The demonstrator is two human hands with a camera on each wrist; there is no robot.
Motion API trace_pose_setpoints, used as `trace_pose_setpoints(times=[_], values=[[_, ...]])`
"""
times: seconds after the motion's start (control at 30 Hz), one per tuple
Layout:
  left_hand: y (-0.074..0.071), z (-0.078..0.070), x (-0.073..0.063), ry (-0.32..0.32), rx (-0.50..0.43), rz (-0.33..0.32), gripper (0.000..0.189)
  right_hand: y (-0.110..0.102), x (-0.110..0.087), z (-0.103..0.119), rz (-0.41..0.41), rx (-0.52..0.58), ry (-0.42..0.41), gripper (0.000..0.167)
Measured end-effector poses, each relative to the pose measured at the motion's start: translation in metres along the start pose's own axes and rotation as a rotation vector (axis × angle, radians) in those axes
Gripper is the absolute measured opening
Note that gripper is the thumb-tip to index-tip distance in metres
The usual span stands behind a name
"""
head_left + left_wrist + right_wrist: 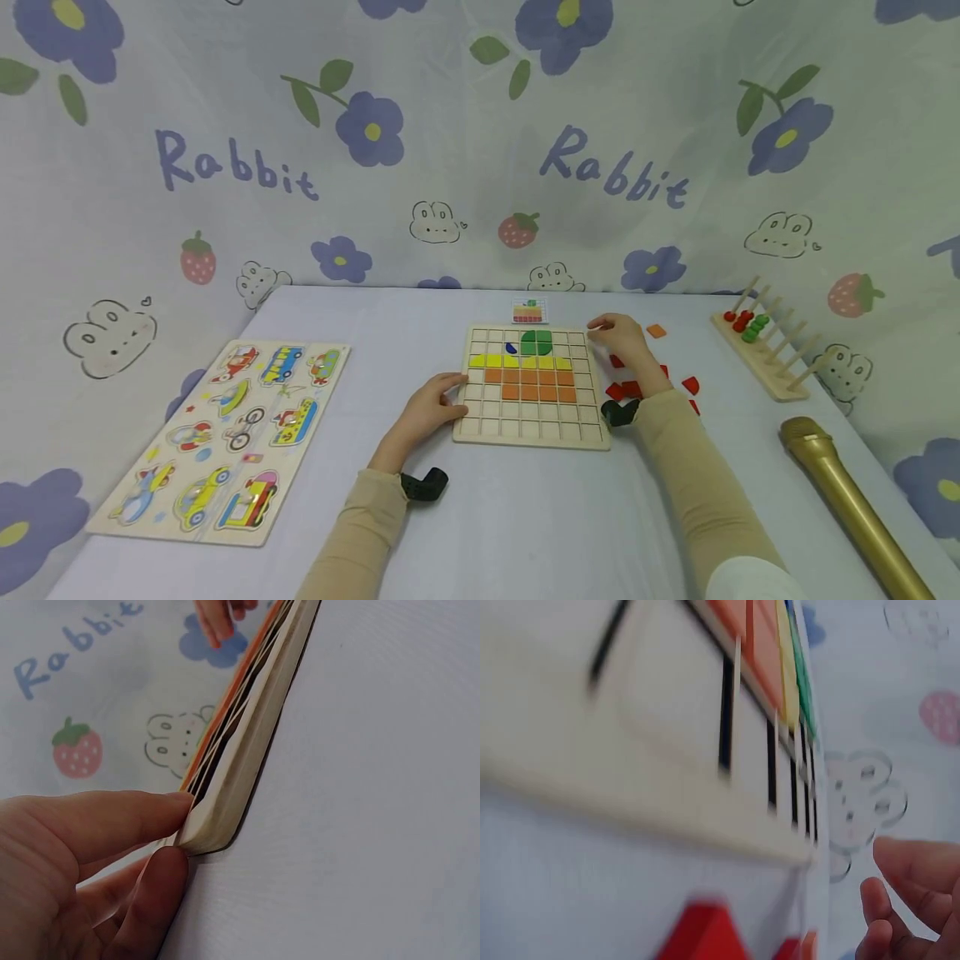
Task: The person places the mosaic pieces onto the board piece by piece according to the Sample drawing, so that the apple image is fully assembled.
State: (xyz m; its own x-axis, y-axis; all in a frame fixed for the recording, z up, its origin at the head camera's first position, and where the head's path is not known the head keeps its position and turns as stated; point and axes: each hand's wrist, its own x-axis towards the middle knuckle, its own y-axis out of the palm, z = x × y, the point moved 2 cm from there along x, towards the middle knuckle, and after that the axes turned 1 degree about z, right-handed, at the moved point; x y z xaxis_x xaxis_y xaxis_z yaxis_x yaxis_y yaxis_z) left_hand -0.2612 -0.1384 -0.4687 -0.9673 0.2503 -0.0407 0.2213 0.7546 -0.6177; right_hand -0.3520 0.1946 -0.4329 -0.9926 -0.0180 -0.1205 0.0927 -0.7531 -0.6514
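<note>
A wooden grid board (540, 432) lies on the table with tiles in some of its cells. Orange tiles (530, 377) fill parts of two rows below a yellow row (482, 361); green tiles (536, 342) and a small blue tile (512, 347) sit above. My left hand (429, 408) rests against the board's left edge, its index finger and thumb touching it a little apart. Beside the board's far right corner is my right hand (624, 337), fingers loosely bent. In the right wrist view, nothing shows between the fingers (911, 862).
Red pieces (632, 388) and an orange tile (656, 331) lie right of the board. Behind it is a pattern card (529, 310). A vehicle puzzle (292, 450) lies left; a peg rack with beads (765, 358) and a gold microphone (847, 492) are at the right.
</note>
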Motion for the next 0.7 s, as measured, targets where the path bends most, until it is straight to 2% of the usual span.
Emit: trace_pose_setpoints(times=[0.17,0.27,0.33,0.47,0.57,0.7], values=[[-0.001,0.001,-0.001,-0.004,-0.003,0.0,0.052,-0.015,0.004,-0.021,0.026,0.002,0.091,0.045],[-0.001,0.002,-0.002,-0.005,0.005,0.001,0.052,-0.018,0.005,-0.027,0.061,-0.055,0.13,0.057],[-0.001,0.002,-0.002,-0.01,0.008,0.003,0.052,-0.018,0.005,-0.028,0.061,-0.143,0.117,0.06],[0.0,0.003,0.0,-0.018,0.004,0.01,0.053,-0.019,0.004,-0.027,0.007,-0.3,0.09,0.054],[0.0,0.002,0.001,-0.021,-0.001,0.01,0.053,-0.02,0.002,-0.027,-0.031,-0.351,0.103,0.044],[0.0,0.002,0.001,-0.024,-0.004,0.003,0.052,-0.022,-0.001,-0.026,-0.081,-0.366,0.126,0.039]])
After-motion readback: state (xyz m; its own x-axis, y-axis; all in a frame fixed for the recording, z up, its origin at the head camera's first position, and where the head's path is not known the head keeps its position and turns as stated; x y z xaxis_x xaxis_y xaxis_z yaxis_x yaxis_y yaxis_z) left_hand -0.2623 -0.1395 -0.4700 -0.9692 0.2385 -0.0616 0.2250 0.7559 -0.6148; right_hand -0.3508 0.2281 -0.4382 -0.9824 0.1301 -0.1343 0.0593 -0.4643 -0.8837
